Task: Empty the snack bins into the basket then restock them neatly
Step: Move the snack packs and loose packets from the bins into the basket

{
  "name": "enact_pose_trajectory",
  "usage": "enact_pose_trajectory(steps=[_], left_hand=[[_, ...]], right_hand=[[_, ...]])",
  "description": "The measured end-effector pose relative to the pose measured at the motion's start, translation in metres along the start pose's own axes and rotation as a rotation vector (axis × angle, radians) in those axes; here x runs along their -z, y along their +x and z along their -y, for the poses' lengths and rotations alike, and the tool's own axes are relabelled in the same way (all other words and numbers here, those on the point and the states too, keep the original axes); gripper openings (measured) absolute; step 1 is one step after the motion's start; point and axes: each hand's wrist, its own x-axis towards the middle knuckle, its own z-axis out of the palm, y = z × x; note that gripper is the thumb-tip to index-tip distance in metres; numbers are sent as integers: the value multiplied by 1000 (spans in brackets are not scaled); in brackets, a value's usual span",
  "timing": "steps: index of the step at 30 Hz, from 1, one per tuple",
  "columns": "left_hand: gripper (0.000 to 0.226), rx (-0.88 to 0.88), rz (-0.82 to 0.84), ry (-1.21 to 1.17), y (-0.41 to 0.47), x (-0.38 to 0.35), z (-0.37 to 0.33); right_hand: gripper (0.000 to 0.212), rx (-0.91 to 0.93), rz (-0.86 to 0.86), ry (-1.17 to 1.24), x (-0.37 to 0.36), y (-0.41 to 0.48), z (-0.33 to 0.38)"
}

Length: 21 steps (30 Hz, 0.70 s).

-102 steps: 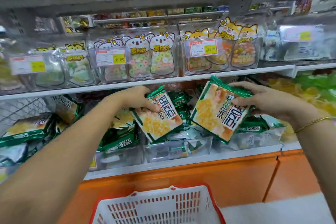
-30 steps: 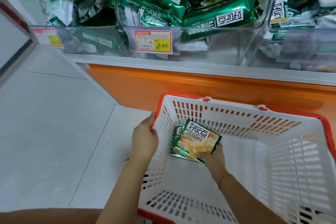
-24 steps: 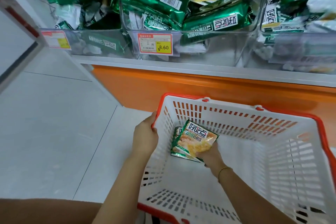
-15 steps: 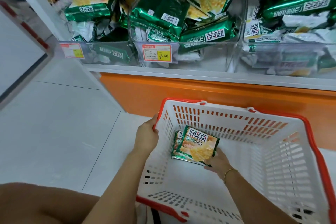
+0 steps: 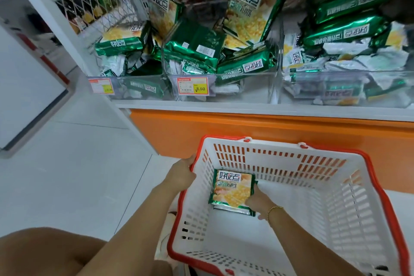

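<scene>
since the foil packets [image 5: 231, 188] looked light, crinkly and slick, with brittle snacks inside, a gentle pinch along a sealed edge would have suited them. they lay stacked in the basket's [image 5: 336, 186] far-left corner. the right hand [image 5: 257, 200] pinched their right edge; the left hand [image 5: 182, 176] was curled over the basket's left rim.

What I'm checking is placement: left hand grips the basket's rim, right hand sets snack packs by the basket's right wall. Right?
Not quite. The head view shows the snack packs lying by the left wall of the basket, not the right. The rest holds: the left hand grips the rim, and the right hand holds the packs.
</scene>
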Motion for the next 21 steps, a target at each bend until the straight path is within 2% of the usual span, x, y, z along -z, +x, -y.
enact_pose_trajectory(steps=[2,4,6,9,12,15,16,17,19,21], left_hand=[[52,-23,172,217,0,20,-12],[33,-83,195,382,-6,48,-34],[27,-212,39,387,-18,81,-59],[35,-457,-209,420,-51,133,-102],[31,-643,-457,422,-71,176,-130],[16,-708,-691,307,-62,206,-138],[24,-706,-706,309,-54,211,-139],[35,-691,-679,358,-44,214,-138],[54,-656,-595,495,-22,215,-136],[64,-646,-559,539,-3,214,-134]], right_hand=[[52,26,-30,-145,14,-12,18],[36,121,-55,-239,35,-37,45],[31,223,-123,-297,58,-68,74],[35,401,-253,-244,94,-132,114],[43,649,-513,-174,126,-194,146],[24,832,-778,-61,159,-211,178],[17,861,-830,-48,172,-208,189],[21,860,-865,-66,186,-202,199],[45,800,-909,-174,212,-187,218],[64,728,-959,-319,231,-174,237]])
